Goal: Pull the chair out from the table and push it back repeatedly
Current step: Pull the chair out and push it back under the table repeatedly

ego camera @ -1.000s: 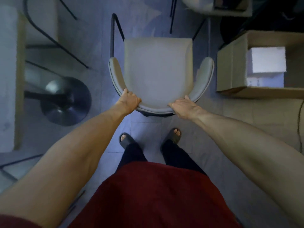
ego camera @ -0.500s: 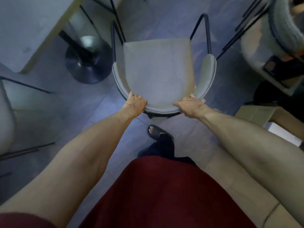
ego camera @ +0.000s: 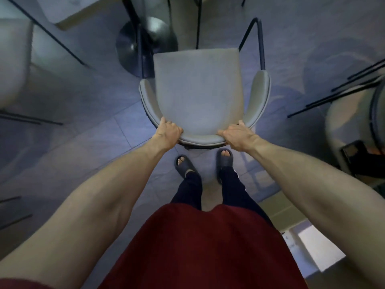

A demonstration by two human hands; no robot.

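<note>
A grey padded chair with curved armrests and thin black legs stands on the tiled floor just in front of my feet, its seat facing away from me. My left hand grips the left end of its curved backrest. My right hand grips the right end of the same rim. The table shows as a pale top at the upper left, with its round black pedestal base just beyond the chair's front left corner. The chair's front edge lies close to that base.
Another grey chair stands at the left and one more at the right, both with thin black legs reaching toward the middle. A cardboard box with a white block lies at the lower right, beside my right arm.
The chair and I have turned and moved toward the table; its pedestal base now sits just ahead of the chair. The cardboard box has slid from upper right to lower right. Both hands keep their grip.
</note>
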